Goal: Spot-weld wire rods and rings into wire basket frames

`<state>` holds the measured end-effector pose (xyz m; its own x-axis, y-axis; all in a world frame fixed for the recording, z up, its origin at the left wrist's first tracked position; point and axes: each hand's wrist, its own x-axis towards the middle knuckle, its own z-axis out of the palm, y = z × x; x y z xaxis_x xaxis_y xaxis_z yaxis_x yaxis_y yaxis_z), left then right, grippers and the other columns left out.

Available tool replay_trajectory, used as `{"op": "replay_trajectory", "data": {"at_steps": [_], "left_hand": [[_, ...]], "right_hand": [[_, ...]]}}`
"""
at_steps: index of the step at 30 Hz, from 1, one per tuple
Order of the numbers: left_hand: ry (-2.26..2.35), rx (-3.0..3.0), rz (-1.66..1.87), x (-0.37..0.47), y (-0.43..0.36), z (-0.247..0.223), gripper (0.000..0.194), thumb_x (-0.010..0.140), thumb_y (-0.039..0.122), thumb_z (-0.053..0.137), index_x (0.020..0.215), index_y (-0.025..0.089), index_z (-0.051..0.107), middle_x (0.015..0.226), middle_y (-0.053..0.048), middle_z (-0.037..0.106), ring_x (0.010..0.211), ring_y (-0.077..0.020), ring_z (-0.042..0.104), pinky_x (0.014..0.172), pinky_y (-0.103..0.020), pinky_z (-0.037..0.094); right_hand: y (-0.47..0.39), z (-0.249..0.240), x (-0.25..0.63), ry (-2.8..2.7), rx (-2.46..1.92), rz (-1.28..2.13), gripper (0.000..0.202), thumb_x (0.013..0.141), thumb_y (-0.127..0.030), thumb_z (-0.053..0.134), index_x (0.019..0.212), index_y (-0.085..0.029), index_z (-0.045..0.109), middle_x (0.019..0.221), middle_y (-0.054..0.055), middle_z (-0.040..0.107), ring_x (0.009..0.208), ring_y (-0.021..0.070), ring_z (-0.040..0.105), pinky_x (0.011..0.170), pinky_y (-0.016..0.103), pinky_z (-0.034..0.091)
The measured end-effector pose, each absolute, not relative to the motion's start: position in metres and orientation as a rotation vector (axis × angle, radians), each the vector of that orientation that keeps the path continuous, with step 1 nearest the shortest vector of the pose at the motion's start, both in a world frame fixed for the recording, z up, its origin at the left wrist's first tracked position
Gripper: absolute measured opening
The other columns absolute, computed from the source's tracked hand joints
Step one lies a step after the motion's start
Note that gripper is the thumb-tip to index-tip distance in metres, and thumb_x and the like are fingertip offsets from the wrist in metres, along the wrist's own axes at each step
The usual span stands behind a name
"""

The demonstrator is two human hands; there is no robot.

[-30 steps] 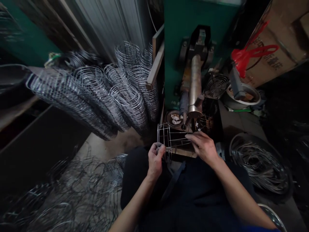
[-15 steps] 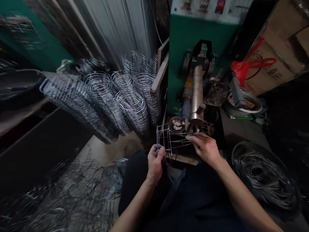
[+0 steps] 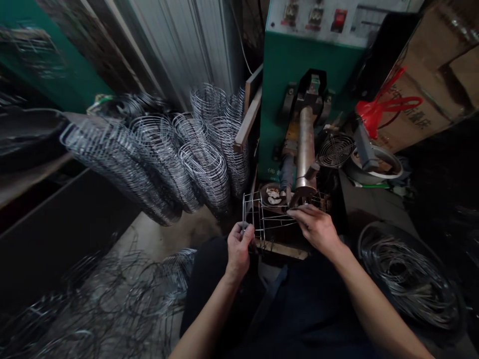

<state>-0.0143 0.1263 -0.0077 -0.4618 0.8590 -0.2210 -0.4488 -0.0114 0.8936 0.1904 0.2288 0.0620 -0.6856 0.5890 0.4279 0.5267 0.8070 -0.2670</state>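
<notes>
My left hand (image 3: 239, 244) is closed on the left end of a small wire frame (image 3: 263, 218), thumb and fingers pinching its rim. The frame lies on its side, its thin metal rods running right toward the electrodes of a green spot welder (image 3: 277, 99). My right hand (image 3: 314, 224) is closed at the frame's right part, fingertips just under the welder's thick metal arm (image 3: 306, 144). What exactly the right fingertips pinch is partly hidden. A small round dish (image 3: 267, 199) with white bits sits behind the frame.
Stacks of nested wire baskets (image 3: 205, 169) lean at the left of the welder. Loose wire pieces (image 3: 123, 294) cover the floor at lower left. A tub of wire rings (image 3: 407, 279) stands at right. Behind are a metal bowl (image 3: 392, 162), a red bag (image 3: 370, 117) and a cardboard box (image 3: 422, 99).
The camera view has tilted slightly, so the welder appears a little lower. Both hands keep their hold on the wire frame in nearly the same place.
</notes>
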Motion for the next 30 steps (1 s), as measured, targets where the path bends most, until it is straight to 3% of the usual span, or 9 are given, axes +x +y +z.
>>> {"op": "replay_trajectory", "data": {"at_steps": [7, 11, 19, 30], "left_hand": [[1.283, 0.549, 1.662, -0.018, 0.126, -0.016, 0.036, 0.080, 0.048, 0.074, 0.084, 0.019, 0.053, 0.059, 0.007, 0.044, 0.047, -0.0059, 0.038, 0.041, -0.015, 0.035], [1.278, 0.530, 1.641, -0.018, 0.127, -0.012, 0.037, 0.079, 0.049, 0.074, 0.085, 0.020, 0.052, 0.058, 0.008, 0.045, 0.045, -0.0061, 0.037, 0.038, -0.015, 0.034], [1.278, 0.601, 1.686, -0.027, 0.147, -0.009, 0.037, 0.077, 0.048, 0.076, 0.080, 0.018, 0.054, 0.058, 0.007, 0.045, 0.046, -0.0053, 0.039, 0.041, -0.015, 0.034], [1.264, 0.656, 1.689, -0.036, 0.159, -0.015, 0.036, 0.079, 0.048, 0.075, 0.082, 0.019, 0.053, 0.057, 0.008, 0.045, 0.043, -0.0050, 0.038, 0.040, -0.015, 0.033]], "right_hand": [[0.230, 0.054, 0.194, -2.453, -0.847, 0.147, 0.025, 0.096, -0.014, 0.054, 0.113, -0.023, 0.070, 0.100, 0.006, 0.074, 0.096, 0.0213, 0.064, 0.083, 0.033, 0.054], [0.230, 0.052, 0.204, -2.393, -0.953, -0.023, 0.015, 0.096, -0.019, 0.056, 0.101, -0.020, 0.070, 0.092, 0.008, 0.072, 0.086, 0.0228, 0.062, 0.078, 0.035, 0.049], [0.242, 0.051, 0.201, -2.367, -0.960, 0.155, 0.015, 0.096, -0.015, 0.051, 0.097, -0.021, 0.065, 0.091, 0.006, 0.069, 0.088, 0.0220, 0.059, 0.078, 0.031, 0.047], [0.250, 0.056, 0.196, -2.375, -0.962, 0.144, 0.014, 0.097, -0.018, 0.050, 0.093, -0.020, 0.064, 0.086, 0.006, 0.066, 0.083, 0.0219, 0.055, 0.076, 0.032, 0.045]]}}
